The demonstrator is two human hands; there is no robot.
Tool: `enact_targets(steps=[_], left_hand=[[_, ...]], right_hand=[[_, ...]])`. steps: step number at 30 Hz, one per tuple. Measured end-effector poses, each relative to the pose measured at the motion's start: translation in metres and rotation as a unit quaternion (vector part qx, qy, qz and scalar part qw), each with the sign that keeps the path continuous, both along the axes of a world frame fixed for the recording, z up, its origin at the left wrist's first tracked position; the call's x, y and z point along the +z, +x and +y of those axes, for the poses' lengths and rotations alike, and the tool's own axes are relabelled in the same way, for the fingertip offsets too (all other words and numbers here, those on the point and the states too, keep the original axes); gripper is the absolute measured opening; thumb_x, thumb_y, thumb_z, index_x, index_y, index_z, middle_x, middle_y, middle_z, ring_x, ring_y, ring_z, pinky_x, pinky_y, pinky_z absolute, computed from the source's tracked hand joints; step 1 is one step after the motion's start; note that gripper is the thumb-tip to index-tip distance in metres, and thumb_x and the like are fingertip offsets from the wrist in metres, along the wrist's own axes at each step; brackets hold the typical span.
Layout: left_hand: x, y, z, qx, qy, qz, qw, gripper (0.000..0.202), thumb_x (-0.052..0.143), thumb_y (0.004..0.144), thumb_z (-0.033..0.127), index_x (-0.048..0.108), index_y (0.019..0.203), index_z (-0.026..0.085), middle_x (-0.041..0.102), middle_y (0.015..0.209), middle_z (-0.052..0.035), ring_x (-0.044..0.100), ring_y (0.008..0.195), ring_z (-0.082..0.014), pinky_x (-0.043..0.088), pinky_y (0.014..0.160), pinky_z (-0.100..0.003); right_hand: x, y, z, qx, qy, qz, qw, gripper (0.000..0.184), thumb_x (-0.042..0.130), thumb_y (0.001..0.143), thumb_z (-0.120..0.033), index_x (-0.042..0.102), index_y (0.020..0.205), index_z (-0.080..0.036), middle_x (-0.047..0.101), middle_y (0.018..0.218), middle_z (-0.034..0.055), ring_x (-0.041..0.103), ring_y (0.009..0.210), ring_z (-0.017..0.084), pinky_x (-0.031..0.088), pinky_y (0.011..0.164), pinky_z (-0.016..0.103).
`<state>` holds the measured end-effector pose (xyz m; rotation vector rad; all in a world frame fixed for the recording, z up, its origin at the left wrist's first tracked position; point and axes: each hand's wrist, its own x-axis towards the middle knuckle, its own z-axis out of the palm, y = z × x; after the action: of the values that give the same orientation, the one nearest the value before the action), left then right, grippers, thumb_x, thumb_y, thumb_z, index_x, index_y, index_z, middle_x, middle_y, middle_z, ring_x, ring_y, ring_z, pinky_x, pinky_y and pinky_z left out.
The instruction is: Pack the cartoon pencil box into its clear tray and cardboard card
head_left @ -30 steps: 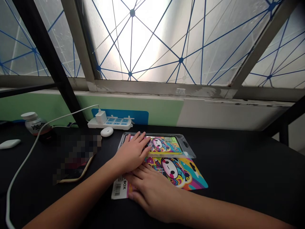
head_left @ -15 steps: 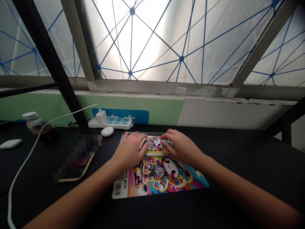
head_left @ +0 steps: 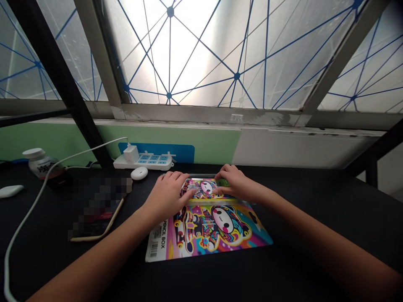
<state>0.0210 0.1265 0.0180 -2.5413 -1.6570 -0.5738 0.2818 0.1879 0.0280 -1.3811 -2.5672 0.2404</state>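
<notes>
Black desk [head_left: 315, 218] is carrying a pencil box [head_left: 214, 230]; just beyond it, left hand [head_left: 166, 196] and right hand [head_left: 234, 182] are covering a light, stiff, slippery-looking blister pack [head_left: 201, 188], grip unclear, edges offering best hold.

Left forearm [head_left: 94, 256], right forearm [head_left: 315, 239] angled inward; left hand [head_left: 166, 196] palm down, right hand [head_left: 234, 181] fingers curled

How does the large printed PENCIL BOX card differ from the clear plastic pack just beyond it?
The flat, multicoloured printed card is much larger than the clear plastic pack. The left hand and right hand both rest on the pack, while the card's printed face lies mostly uncovered. The card shows a barcode and "PENCIL BOX" lettering; the pack shows a smaller print behind plastic. Both carry the same bright cartoon character and lie flat.
</notes>
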Motion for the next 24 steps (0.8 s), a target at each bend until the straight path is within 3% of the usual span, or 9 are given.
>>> enact_targets(steps=[7, 14, 16, 19, 21, 24], left_hand=[[0.009, -0.013, 0.006, 0.001, 0.032, -0.012, 0.999, 0.049, 0.056, 0.096, 0.053, 0.061, 0.13, 0.018, 0.069, 0.125, -0.0117, 0.061, 0.115, -0.0315, 0.046, 0.097, -0.046], [0.029, -0.027, 0.006, -0.077, 0.08, 0.022, 0.994, 0.05, 0.077, 0.083, 0.048, 0.064, 0.121, 0.019, 0.071, 0.117, -0.0096, 0.065, 0.108, -0.0295, 0.05, 0.093, -0.043], [0.038, -0.026, -0.008, -0.097, 0.124, 0.033, 0.987, 0.043, 0.077, 0.085, 0.042, 0.065, 0.118, 0.018, 0.07, 0.114, -0.0101, 0.064, 0.104, -0.0289, 0.05, 0.09, -0.043], [0.046, -0.021, -0.045, -0.125, 0.212, 0.026, 0.969, 0.032, 0.067, 0.093, 0.034, 0.065, 0.12, 0.016, 0.068, 0.113, -0.0122, 0.061, 0.104, -0.0294, 0.049, 0.09, -0.045], [0.04, -0.019, -0.073, -0.152, 0.23, 0.021, 0.961, 0.027, 0.057, 0.099, 0.027, 0.063, 0.124, 0.02, 0.069, 0.111, -0.0106, 0.062, 0.1, -0.0265, 0.05, 0.09, -0.043], [0.016, -0.019, -0.106, -0.164, 0.206, 0.007, 0.965, 0.034, 0.054, 0.097, 0.019, 0.059, 0.131, 0.025, 0.07, 0.115, -0.0086, 0.064, 0.103, -0.0256, 0.048, 0.096, -0.043]], right_hand=[[0.0, -0.001, -0.018, 0.005, 0.1, 0.028, 0.995, 0.042, 0.078, 0.078, -0.053, 0.063, 0.1, -0.02, 0.062, 0.114, 0.0118, 0.057, 0.108, 0.032, 0.046, 0.09, 0.047], [0.007, -0.008, -0.054, 0.031, 0.213, 0.055, 0.975, 0.026, 0.077, 0.082, -0.022, 0.056, 0.098, -0.019, 0.068, 0.099, 0.0074, 0.066, 0.099, 0.028, 0.035, 0.109, 0.057], [0.01, -0.004, -0.066, 0.059, 0.277, 0.082, 0.955, 0.024, 0.071, 0.086, -0.02, 0.055, 0.104, -0.019, 0.067, 0.101, 0.0081, 0.065, 0.098, 0.027, 0.04, 0.105, 0.056], [0.013, 0.009, -0.092, 0.088, 0.363, 0.104, 0.922, 0.036, 0.063, 0.092, -0.019, 0.052, 0.126, -0.019, 0.066, 0.107, 0.0104, 0.062, 0.101, 0.027, 0.046, 0.101, 0.054], [0.01, 0.019, -0.114, 0.1, 0.382, 0.086, 0.915, 0.041, 0.059, 0.093, -0.016, 0.053, 0.134, -0.021, 0.066, 0.107, 0.0099, 0.062, 0.103, 0.027, 0.048, 0.101, 0.052], [-0.003, 0.032, -0.145, 0.137, 0.359, 0.065, 0.921, 0.043, 0.054, 0.095, -0.014, 0.055, 0.137, -0.024, 0.07, 0.106, 0.0077, 0.065, 0.106, 0.026, 0.052, 0.101, 0.045]])
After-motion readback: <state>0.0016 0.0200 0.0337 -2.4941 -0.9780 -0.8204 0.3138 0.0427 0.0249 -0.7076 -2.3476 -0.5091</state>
